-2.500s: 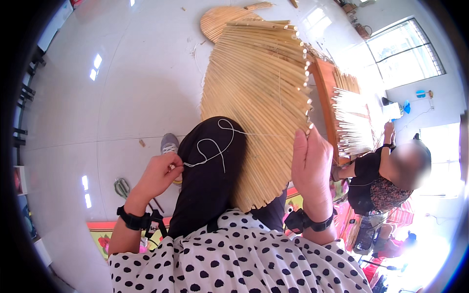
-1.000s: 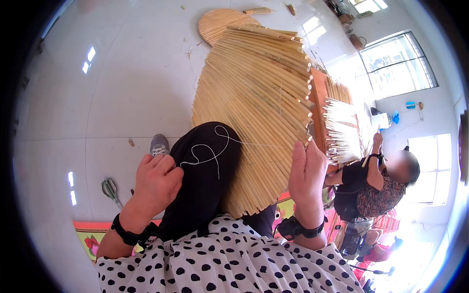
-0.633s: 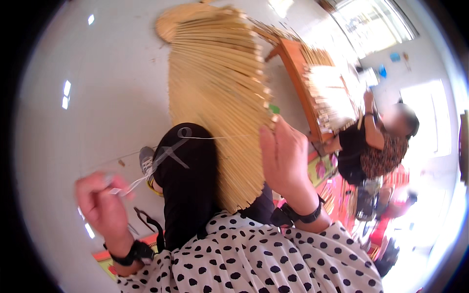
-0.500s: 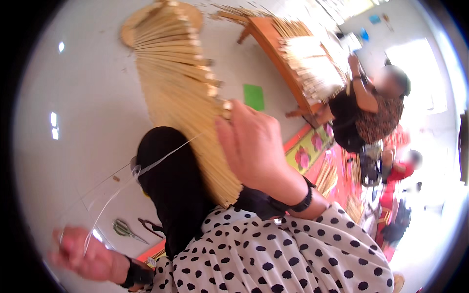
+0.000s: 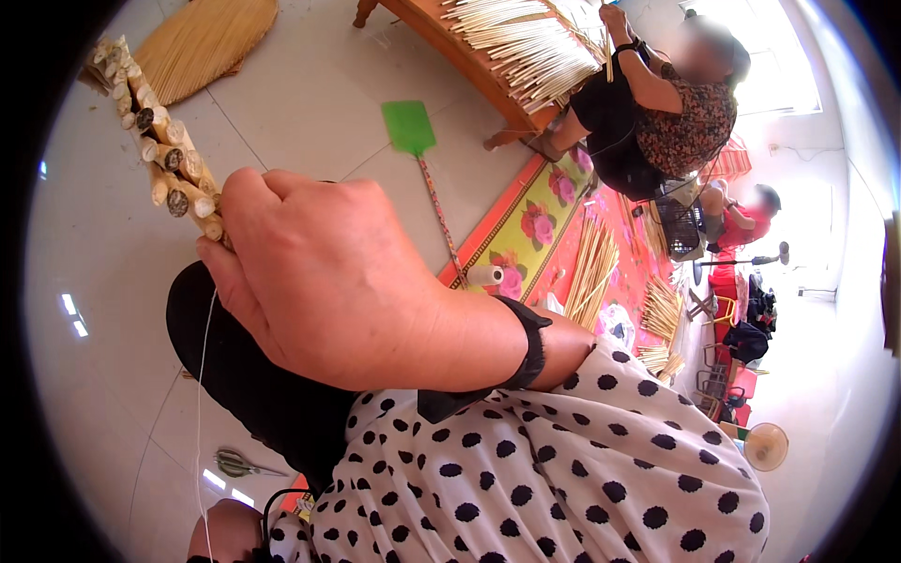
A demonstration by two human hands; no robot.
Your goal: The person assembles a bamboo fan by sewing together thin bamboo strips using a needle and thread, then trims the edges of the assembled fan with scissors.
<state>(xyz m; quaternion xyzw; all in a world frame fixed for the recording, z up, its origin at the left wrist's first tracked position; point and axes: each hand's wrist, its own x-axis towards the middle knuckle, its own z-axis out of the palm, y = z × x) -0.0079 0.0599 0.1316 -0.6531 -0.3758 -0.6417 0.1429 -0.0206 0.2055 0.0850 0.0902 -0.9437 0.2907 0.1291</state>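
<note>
My right hand (image 5: pixel 324 272) is closed on a row of pale plant stalks (image 5: pixel 174 164) strung side by side, their cut ends pointing up. A thin white thread (image 5: pixel 199 403) runs from beside its fingertips down to the lower edge. Down there, only a bit of my left hand or wrist (image 5: pixel 225 530) shows, close to the thread; its fingers are hidden. Behind the right hand is my black-clad knee (image 5: pixel 225 366), and the hand covers much of the strung stalks.
Scissors (image 5: pixel 246 464) lie on the tiles. A round woven straw piece (image 5: pixel 211 47), a green fly swatter (image 5: pixel 409 127), a white thread spool (image 5: pixel 485 275) and stalk bundles (image 5: pixel 593 272) lie around. One person (image 5: pixel 694 131) sits by a wooden bench (image 5: pixel 460 66); another (image 5: pixel 751 220) sits farther back.
My right hand has moved left and closer, turning the strung stalks so their ends face me. My left hand has dropped mostly out of view, and the thread now hangs steeply.
</note>
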